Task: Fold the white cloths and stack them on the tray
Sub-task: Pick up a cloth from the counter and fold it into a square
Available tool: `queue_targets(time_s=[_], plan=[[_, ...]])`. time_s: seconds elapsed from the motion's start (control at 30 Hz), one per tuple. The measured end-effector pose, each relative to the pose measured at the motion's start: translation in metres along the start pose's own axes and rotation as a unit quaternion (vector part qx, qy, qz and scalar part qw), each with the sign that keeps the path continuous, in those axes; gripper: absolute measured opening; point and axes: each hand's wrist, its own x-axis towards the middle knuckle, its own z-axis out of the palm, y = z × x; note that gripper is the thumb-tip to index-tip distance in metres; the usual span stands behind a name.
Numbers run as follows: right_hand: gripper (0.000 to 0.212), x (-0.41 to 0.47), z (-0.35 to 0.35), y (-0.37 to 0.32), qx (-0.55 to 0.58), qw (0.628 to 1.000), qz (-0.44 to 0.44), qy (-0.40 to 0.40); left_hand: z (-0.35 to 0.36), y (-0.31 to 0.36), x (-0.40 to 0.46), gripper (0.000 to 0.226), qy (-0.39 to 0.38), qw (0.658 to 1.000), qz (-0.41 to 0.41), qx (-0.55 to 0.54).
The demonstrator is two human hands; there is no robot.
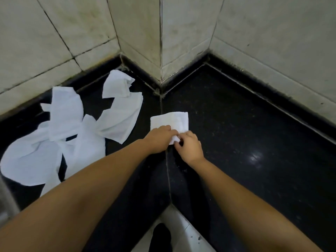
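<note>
A small folded white cloth (171, 120) lies on the black stone counter (245, 128) near the inner corner. My left hand (160, 139) rests on its near left part, fingers curled over the cloth's near edge. My right hand (189, 146) pinches the same near edge from the right, thumb and fingers bent on the fabric. Several loose, crumpled white cloths (69, 128) sprawl over the counter's left side. No tray shows in this view.
Pale tiled walls (181, 33) close the counter in behind, meeting at a corner that juts toward me. The counter's front edge forms a notch at the bottom middle, with light floor tiles (181, 231) and a dark foot below. A metal edge (5, 197) shows at far left.
</note>
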Motion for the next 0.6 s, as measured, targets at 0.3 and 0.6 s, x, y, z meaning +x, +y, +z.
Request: queue_targets(time_s=[0.3,0.6], plan=[[0.006,-0.017,-0.102,0.005,0.113,0.99,-0.055,0.059,-0.069,0.025,-0.007,0.028,0.181,0.983,0.002,0.041],[0.01,-0.026,-0.227,0.023,0.061,0.97,-0.077,0.221,-0.142,0.09,-0.011,0.033,0.318,0.944,-0.043,0.079]])
